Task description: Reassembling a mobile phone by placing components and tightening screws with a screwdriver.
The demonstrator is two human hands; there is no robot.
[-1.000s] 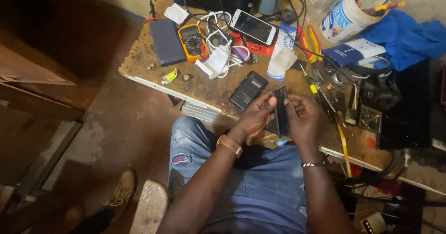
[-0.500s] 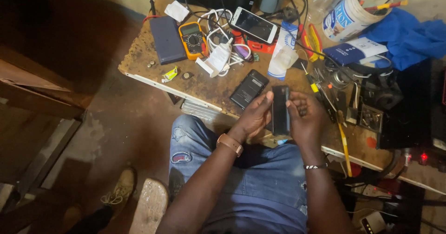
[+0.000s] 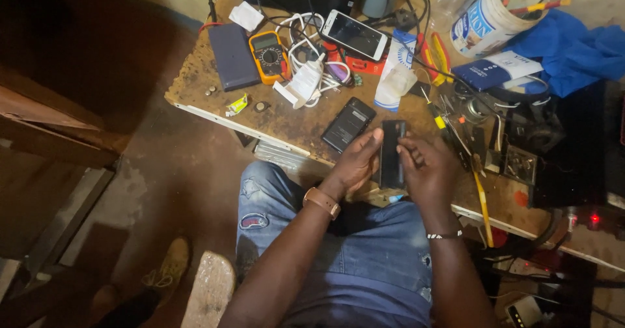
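Both my hands hold a dark phone [image 3: 392,152] upright over the near edge of a worn wooden workbench [image 3: 195,87]. My left hand [image 3: 357,164] grips its left side, with a tan watch strap on that wrist. My right hand [image 3: 428,170] clasps the right side, fingers curled over the edge, a dark bracelet at the wrist. A second black phone [image 3: 349,123] lies flat on the bench just left of my hands.
On the bench lie a yellow multimeter [image 3: 269,56], a dark power bank [image 3: 233,56], white cables and a charger [image 3: 306,80], a white-framed phone [image 3: 355,35], screwdrivers [image 3: 449,132], a white tub [image 3: 489,16] and a blue cloth [image 3: 573,49]. My jeans-clad lap sits below.
The phone in my hands has turned slightly and shifted a little; my fingers have adjusted along its edges. Nothing on the bench has moved.
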